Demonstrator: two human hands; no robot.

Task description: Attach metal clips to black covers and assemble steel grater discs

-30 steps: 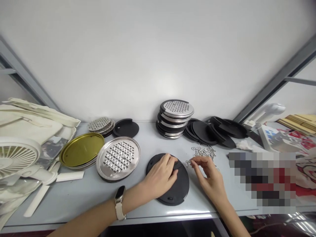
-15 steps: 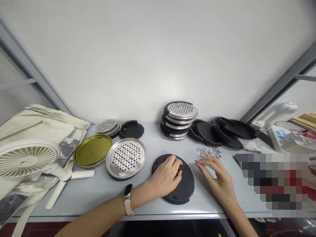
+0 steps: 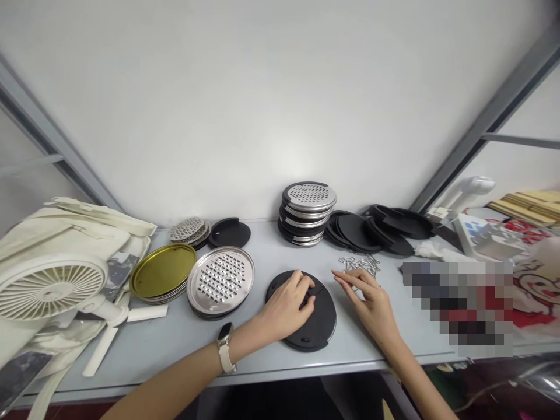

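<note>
My left hand, wearing a watch, lies on a round black plastic lid with small knobs. Its fingers are curled around a dark piece at the lid's middle, mostly hidden by them. To the right, my right hand hovers over the table with thumb and forefinger pinched together; whatever is in the pinch is too small to name. Just behind it lies a pile of small wire clips. Left of the lid, a round metal grater plate rests on something black.
Gold discs are stacked at left beside a white fan. Smaller grater plates and a black lid lie behind. At the back stand stacked graters and black lids. A blurred patch covers the right.
The view has shifted slightly to the right. My right hand keeps its pinch, its fingers a little straighter. My left hand stays on the black lid.
</note>
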